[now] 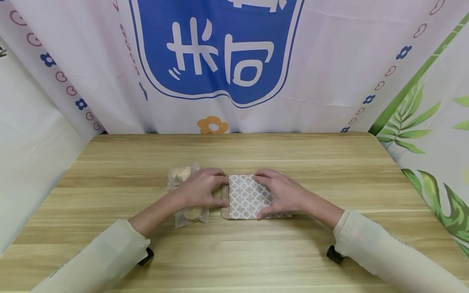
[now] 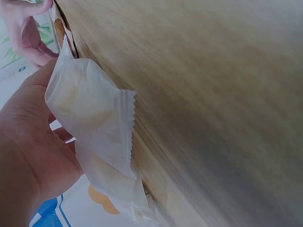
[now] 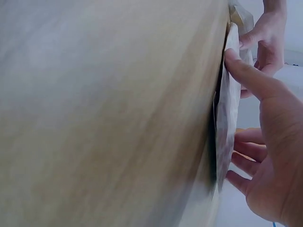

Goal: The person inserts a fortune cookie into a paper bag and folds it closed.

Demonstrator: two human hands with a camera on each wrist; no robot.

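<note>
A flat paper bag (image 1: 243, 197) with a white lattice pattern lies on the table in the head view, its plain brown flap (image 1: 225, 212) on the left. My right hand (image 1: 286, 193) holds the bag, thumb at the near edge and fingers at the far edge; the right wrist view shows the bag (image 3: 227, 109) edge-on. My left hand (image 1: 199, 189) touches the flap with thumb and fingertips. Clear packets with pale baked pieces lie around the left hand: one packet (image 1: 180, 174) beyond it, another packet (image 1: 192, 215) nearer, both partly covered by the hand.
The wooden table (image 1: 234, 256) extends around the bag. A printed curtain (image 1: 329, 81) hangs along the table's far edge. Another hanging sheet with green leaves (image 1: 425, 142) borders the right side.
</note>
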